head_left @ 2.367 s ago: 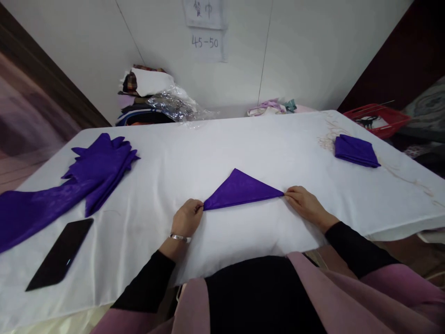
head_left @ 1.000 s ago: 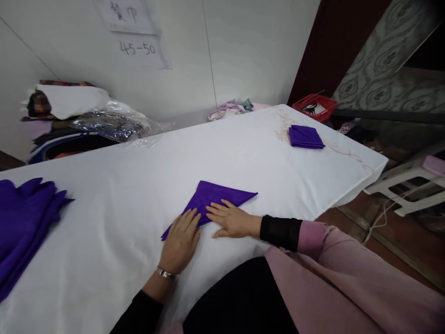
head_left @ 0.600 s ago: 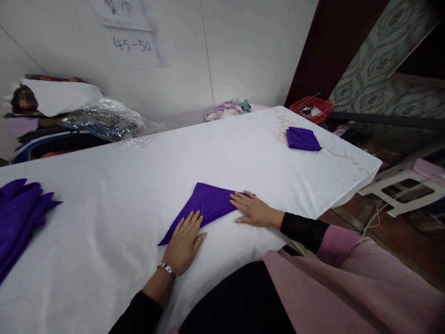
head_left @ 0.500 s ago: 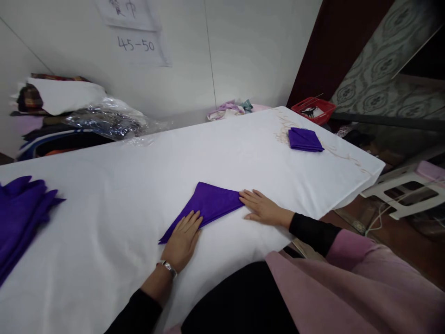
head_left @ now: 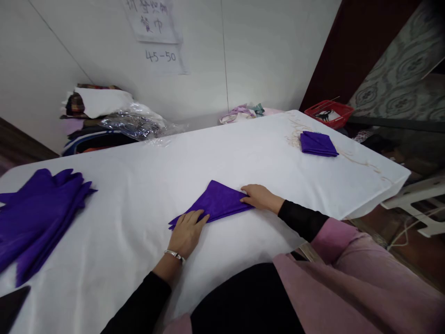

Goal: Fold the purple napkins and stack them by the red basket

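Note:
A purple cloth napkin [head_left: 216, 203], folded into a triangle, lies flat on the white-covered table [head_left: 243, 153] in front of me. My left hand [head_left: 187, 231] rests on its near left corner, fingers stretched flat on the cloth. My right hand [head_left: 259, 196] presses on the right tip of the triangle, fingers laid out over the edge. Neither hand lifts the napkin off the table.
A heap of unfolded purple napkins [head_left: 38, 208] lies at the left edge. One folded purple napkin [head_left: 318, 143] sits far right. A dark phone corner [head_left: 10, 304] shows bottom left. Bagged fabrics [head_left: 114, 118] line the wall; a red basket [head_left: 328, 112] and a white stool [head_left: 422, 199] stand off the table's right end.
My hands slid apart along the triangle from its middle to its two tips, flattening it. The camera has swung slightly left.

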{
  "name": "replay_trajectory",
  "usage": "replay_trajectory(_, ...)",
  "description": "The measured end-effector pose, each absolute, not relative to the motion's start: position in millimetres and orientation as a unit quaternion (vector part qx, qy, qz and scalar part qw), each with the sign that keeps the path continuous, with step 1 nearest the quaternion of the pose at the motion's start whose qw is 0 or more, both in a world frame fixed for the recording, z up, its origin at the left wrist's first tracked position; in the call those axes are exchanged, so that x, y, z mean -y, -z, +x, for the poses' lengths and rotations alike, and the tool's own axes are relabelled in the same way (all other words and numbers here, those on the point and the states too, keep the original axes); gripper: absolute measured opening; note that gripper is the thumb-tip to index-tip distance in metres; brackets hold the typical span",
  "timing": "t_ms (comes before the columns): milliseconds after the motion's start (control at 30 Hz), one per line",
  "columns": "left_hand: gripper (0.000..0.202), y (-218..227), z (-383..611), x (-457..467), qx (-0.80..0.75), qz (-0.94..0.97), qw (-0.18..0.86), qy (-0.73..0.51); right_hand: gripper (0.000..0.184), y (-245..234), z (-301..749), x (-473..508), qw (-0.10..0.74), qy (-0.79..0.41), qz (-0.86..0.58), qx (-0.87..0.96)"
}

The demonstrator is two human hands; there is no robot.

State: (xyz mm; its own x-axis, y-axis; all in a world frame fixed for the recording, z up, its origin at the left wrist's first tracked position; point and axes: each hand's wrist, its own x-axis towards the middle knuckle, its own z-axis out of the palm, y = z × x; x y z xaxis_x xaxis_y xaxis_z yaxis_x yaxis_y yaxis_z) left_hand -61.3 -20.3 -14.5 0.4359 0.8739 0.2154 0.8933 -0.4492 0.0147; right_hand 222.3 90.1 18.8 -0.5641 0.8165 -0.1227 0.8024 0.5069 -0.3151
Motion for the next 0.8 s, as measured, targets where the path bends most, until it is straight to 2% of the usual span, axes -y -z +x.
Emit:
replay_trajectory(267, 0.045, 10.9, -52.6, 9.5, 0.540, -0.835, 0.040, 0.101, 0.015, -17.3, 237.9, -53.2, -0.024, -0.365, -0.495, 0.788)
replay_trajectory(367, 0.043, 14.4, -50.4, 6.9, 0.535, -0.836, 0.034, 0.113, 0.018, -26.5, 243.0, -38.4, -0.030, -0.275, -0.501, 0.820)
replay_trajectory(433, 0.042, 15.7, -51.3, 6.1, 0.533, -0.836, 0.024, 0.126, 0.020, -34.1, 237.9, -32.4, 0.031, -0.182, -0.471, 0.862)
replay_trajectory(500, 0.041, 16.4, -53.0, 6.5, 0.530, -0.835, 0.014, 0.144, 0.027, -38.1, 227.3, -28.3, 0.104, -0.165, -0.377, 0.905)
replay_trajectory(567, 0.040, 16.7, -54.6, 8.5, 0.525, -0.835, 0.004, 0.165, 0.039, -35.3, 214.9, -25.1, 0.133, -0.195, -0.259, 0.937)
replay_trajectory(700, 0.037, 15.9, -59.3, 17.2, 0.540, -0.812, -0.011, 0.221, 0.068, -13.8, 199.5, -21.9, 0.066, -0.247, -0.179, 0.950)
replay_trajectory(800, 0.030, 12.2, -65.3, 24.4, 0.627, -0.722, -0.032, 0.292, 0.072, 0.7, 199.0, -21.7, 0.050, -0.257, -0.184, 0.948)
